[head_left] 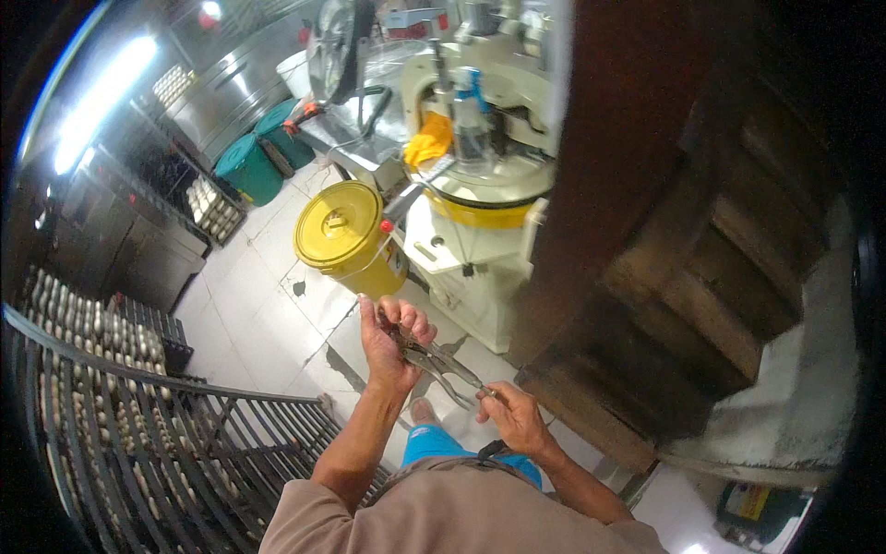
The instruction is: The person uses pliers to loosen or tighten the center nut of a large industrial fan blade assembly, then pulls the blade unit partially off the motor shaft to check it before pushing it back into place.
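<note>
A pair of metal locking pliers [432,358] is held in front of my body, slanting down to the right. My left hand [392,346] is closed around the jaw end, with the thumb pointing up along it. At the other end, the fingers of my right hand [510,413] pinch the tip of one handle, where the adjusting screw sits. The second handle [452,392] stands apart from the first, its end free. What lies between the jaws, if anything, is hidden by my left fingers.
Ahead stand a yellow lidded bucket [343,231] and a cream-coloured machine [471,268] with an orange cloth [429,140] on it. Wooden steps [683,305] rise at right. Black racks [175,388] with rows of pale pieces fill the left. Green bins [251,171] stand farther back.
</note>
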The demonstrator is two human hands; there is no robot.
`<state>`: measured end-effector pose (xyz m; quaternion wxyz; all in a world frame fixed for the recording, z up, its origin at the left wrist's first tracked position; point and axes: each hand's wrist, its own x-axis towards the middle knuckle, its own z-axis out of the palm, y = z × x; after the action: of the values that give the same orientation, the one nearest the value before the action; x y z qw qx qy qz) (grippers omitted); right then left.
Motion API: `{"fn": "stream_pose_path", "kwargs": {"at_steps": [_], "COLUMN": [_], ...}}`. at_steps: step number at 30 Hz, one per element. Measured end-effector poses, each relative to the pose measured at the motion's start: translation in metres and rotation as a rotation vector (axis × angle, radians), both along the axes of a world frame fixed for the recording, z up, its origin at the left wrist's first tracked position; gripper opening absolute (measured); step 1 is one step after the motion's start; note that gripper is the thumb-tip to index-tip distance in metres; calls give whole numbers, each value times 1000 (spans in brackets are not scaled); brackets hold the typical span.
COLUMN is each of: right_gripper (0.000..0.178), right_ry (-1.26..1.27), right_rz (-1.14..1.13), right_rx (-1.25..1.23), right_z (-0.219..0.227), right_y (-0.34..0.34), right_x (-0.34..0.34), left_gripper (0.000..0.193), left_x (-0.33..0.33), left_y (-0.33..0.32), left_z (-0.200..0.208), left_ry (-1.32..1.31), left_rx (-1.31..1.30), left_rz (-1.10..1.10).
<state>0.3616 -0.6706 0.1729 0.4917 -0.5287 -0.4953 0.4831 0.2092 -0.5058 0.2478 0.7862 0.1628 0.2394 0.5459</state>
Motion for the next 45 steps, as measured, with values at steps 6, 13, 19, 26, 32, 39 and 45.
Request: {"fn": "stream_pose_path", "kwargs": {"at_steps": [6, 13, 19, 26, 32, 39, 45], "right_gripper": [25, 29, 26, 29, 20, 24, 22], "right_ry": [-369, 261, -189, 795, 1, 409, -194], "right_rz": [-162, 98, 198, 371, 323, 450, 444], "right_rx": [385, 34, 429, -450, 346, -224, 222], "right_z": [28, 50, 40, 35, 45, 59, 25], "right_y": [106, 250, 344, 462, 559, 636, 703], "right_x": [-75, -194, -254, -312, -346, -400, -466], "left_gripper": [53, 54, 51, 54, 55, 56, 57], "left_x": [-92, -226, -302, -356, -391, -448, -527], "left_y": [76, 173, 245, 337, 409, 483, 555], "left_z": [22, 51, 43, 36, 57, 56, 42], "left_ry": [-80, -33, -86, -3, -7, -5, -83], "left_rx": [29, 192, 216, 199, 206, 231, 196], "left_rz": [176, 346, 417, 648, 713, 740, 726]}}
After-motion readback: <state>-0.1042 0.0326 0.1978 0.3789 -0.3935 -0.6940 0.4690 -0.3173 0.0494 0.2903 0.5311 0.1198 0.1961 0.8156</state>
